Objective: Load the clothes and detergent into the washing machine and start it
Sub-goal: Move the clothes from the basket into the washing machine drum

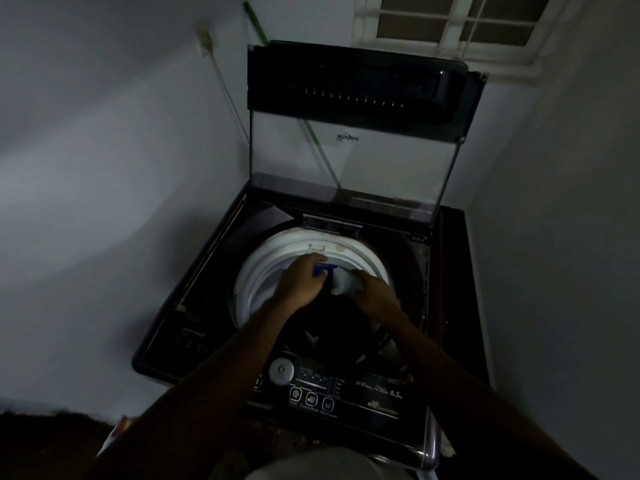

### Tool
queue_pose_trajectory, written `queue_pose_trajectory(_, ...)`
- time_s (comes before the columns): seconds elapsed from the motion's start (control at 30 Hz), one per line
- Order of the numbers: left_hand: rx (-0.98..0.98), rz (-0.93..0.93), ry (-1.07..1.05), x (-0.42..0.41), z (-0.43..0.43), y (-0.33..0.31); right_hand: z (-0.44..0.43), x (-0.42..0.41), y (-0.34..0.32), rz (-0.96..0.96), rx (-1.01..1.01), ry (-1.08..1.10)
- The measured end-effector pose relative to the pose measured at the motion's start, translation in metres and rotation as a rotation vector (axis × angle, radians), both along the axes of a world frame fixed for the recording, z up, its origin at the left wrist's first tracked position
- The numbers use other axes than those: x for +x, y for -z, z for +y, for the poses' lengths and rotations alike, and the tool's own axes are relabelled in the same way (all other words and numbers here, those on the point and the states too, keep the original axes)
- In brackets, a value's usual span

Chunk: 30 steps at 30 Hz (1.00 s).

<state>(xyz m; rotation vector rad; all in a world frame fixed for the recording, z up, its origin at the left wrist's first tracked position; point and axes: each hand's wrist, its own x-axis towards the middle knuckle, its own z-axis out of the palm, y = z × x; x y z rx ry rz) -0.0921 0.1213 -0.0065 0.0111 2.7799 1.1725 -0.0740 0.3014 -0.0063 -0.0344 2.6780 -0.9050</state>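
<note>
While the glass lid [349, 133] stands raised in a dim corner, a person's left hand [302, 279] curls its fingers around a small blue object [323, 270] over the washing machine [221, 289] drum's white rim [256, 271]; just right of that grip, the right hand [375, 295] clutches a pale detergent pouch [346, 284], dark clothes [332, 323] below both hands.

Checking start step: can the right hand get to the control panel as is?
Probably not right away: the right hand is over the drum holding a white item. The panel itself looks uncovered.
</note>
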Motion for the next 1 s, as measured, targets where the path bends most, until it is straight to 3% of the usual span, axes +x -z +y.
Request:
queue_pose_trajectory(0.4, -0.109, 0.089, 0.048, 0.047, 0.007, 0.001, 0.021, 0.034, 0.0, 0.183, -0.003, 0.061)
queue_pose_trajectory(0.73, -0.089, 0.127, 0.132, 0.139, 0.058, 0.001, 0.07, 0.14, -0.01, 0.341, -0.037, 0.126)
queue_pose_trajectory(1.0, -0.008, 0.194, 0.211, 0.227, 0.138, 0.0, 0.144, 0.237, -0.006, 0.312, 0.002, 0.192)
